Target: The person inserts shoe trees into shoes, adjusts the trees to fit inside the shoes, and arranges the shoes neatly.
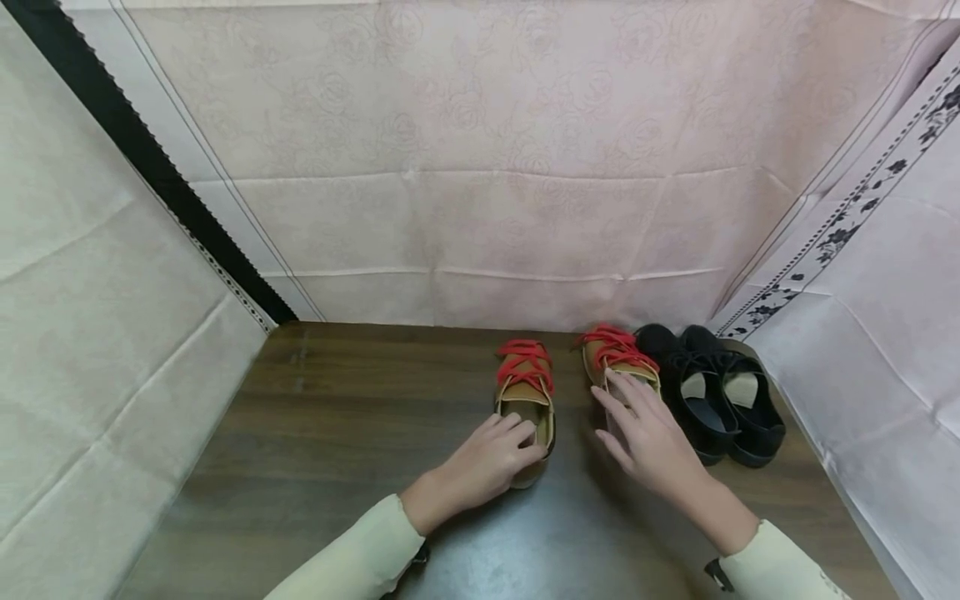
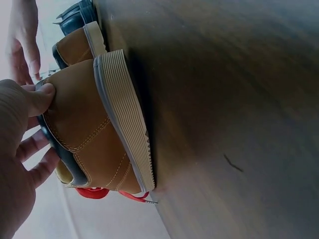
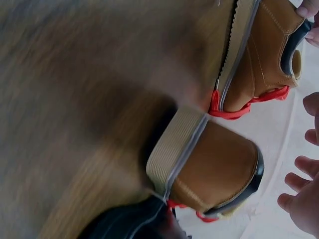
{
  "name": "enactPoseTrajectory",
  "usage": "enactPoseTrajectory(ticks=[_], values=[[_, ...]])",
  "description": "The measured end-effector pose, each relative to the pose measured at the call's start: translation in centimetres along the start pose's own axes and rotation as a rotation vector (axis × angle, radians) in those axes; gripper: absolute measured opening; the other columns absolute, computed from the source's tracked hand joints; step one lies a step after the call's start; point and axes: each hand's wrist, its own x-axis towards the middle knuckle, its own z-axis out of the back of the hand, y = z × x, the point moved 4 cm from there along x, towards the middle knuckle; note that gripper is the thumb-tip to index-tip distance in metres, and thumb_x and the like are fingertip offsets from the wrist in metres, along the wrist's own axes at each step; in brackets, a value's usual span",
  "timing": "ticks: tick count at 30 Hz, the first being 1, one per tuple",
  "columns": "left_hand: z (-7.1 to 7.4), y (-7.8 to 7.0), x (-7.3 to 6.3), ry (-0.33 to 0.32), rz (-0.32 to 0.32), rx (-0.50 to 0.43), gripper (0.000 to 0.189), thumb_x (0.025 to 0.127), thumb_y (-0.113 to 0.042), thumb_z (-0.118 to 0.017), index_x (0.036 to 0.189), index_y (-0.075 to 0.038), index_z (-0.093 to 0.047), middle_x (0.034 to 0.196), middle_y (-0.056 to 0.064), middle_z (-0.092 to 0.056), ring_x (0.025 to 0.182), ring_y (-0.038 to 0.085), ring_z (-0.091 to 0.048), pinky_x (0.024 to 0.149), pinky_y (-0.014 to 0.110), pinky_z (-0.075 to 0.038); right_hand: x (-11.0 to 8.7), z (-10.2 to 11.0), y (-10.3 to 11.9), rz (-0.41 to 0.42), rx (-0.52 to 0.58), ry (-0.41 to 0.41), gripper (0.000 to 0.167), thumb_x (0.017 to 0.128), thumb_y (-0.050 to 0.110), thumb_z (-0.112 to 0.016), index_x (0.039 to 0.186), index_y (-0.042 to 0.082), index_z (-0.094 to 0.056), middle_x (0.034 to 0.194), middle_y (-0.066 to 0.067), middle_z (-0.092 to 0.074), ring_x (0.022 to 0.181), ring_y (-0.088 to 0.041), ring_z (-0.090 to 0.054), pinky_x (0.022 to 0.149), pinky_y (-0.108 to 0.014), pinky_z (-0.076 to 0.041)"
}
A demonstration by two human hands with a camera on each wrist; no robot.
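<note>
My left hand (image 1: pixel 487 458) pinches the heel collar of a brown lace-up shoe (image 2: pixel 84 104) with red laces. In the left wrist view the thumb (image 2: pixel 42 97) presses the outside of the collar and the other fingers curl over into the opening. This shoe stands on the wooden surface, toe pointing away from me. To its right is the matching brown shoe (image 3: pixel 219 164), turned slightly, toe away and to the left. My right hand (image 1: pixel 648 433) hovers over its opening with fingers spread; in the right wrist view the fingertips are apart from the shoe.
A pair of black lace-up shoes (image 1: pixel 757 442) stands side by side just right of the brown pair. Pale patterned cloth (image 1: pixel 480 225) hangs behind the wooden surface (image 1: pixel 337 467), with more cloth along the left and right sides. A black strip (image 1: pixel 150 158) runs down the left corner.
</note>
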Motion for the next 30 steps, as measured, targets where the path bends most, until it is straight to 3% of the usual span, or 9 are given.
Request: enactPoseTrajectory(ticks=[7, 12, 15, 30], values=[[-0.7, -0.2, 1.5, 0.004, 0.000, 0.008, 0.028, 0.097, -0.004, -0.067, 0.115, -0.023, -0.074, 0.098, -0.005, -0.058, 0.085, 0.013, -0.046, 0.069, 0.024, -0.026, -0.3, 0.6, -1.5, -0.037, -0.065, 0.038, 0.070, 0.107, 0.061, -0.032, 0.145, 0.008, -0.058, 0.156, -0.023, -0.046, 0.141, -0.046, -0.045, 0.107, -0.069, -0.041], [-1.3, -0.4, 2.5, 0.021, 0.005, 0.009, 0.029, 0.098, -0.004, -0.064, 0.117, -0.024, -0.074, 0.099, -0.005, -0.058, 0.087, 0.014, -0.047, 0.070, 0.026, -0.027, -0.9, 0.6, -2.3, -0.086, -0.069, 0.080, 0.063, 0.099, 0.049, -0.062, 0.148, 0.009, -0.055, 0.160, -0.022, -0.042, 0.143, -0.046, -0.044, 0.107, -0.071, -0.040], [-1.6, -0.5, 3.0, 0.024, 0.007, 0.014, 0.030, 0.097, -0.004, -0.065, 0.118, -0.025, -0.074, 0.101, -0.005, -0.059, 0.088, 0.014, -0.048, 0.070, 0.025, -0.028, -1.2, 0.6, -2.6, -0.116, -0.071, 0.100, 0.068, 0.092, 0.040, -0.072, 0.150, 0.009, -0.053, 0.161, -0.022, -0.040, 0.144, -0.046, -0.041, 0.107, -0.071, -0.040], [-2.7, -0.8, 5.6, 0.035, -0.007, 0.060, 0.031, 0.094, -0.008, -0.071, 0.119, -0.025, -0.074, 0.106, -0.005, -0.060, 0.090, 0.014, -0.050, 0.066, 0.024, -0.033, -1.7, 1.1, -3.6, -0.184, -0.053, 0.119, 0.072, 0.089, 0.034, -0.077, 0.151, 0.009, -0.051, 0.161, -0.024, -0.039, 0.147, -0.047, -0.037, 0.112, -0.069, -0.035]])
